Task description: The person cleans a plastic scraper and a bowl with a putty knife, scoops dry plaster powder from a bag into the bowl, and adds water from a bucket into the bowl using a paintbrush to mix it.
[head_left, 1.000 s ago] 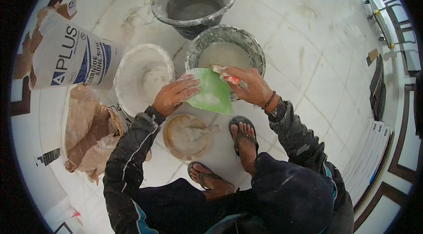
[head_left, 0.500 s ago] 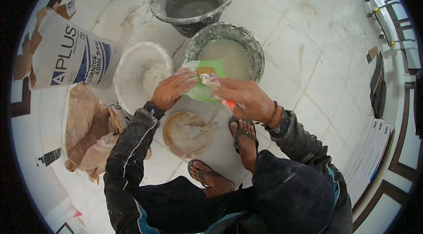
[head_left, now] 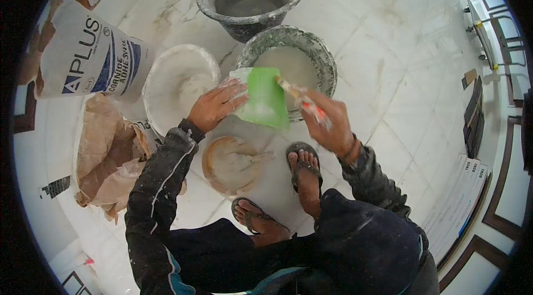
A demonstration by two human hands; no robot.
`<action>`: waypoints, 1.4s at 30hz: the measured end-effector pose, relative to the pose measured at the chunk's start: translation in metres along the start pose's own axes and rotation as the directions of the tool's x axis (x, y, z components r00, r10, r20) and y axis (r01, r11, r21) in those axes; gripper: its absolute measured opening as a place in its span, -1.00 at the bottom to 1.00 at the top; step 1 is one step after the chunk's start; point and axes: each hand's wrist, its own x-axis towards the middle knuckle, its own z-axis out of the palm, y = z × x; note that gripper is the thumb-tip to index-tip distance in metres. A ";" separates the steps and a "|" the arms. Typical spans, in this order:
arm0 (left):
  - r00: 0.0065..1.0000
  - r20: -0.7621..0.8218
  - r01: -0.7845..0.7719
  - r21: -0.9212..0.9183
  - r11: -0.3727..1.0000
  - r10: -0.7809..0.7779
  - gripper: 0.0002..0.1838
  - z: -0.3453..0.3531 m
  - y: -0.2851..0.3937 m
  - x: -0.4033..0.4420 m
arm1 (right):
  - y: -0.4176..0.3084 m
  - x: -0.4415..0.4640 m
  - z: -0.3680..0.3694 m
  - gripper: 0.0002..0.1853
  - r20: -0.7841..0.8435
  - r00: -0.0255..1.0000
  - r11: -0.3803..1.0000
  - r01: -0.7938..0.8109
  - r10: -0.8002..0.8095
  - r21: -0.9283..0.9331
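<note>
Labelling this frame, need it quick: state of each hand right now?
Left hand: closed on a flat, four-sided green sheet, apparently plastic.
Right hand: closed on a white-smeared brush with red on its handle.

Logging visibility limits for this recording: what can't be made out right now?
All in the head view:
Brush: its tip is blurred; the right hand covers part of its handle.
Green sheet: its underside faces away; the left hand covers part of its left side.
Nearer dark bucket: the sheet and right hand hide part of its near wall.
Far bucket: cut off by the top edge.
Sack: small print unreadable.
</note>
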 end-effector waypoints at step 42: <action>0.997 0.036 0.050 0.265 0.963 -0.062 -0.46 0.006 0.002 0.009 | 0.062 0.031 0.008 -0.75 0.062 0.997 0.900 -0.008 0.039 -0.435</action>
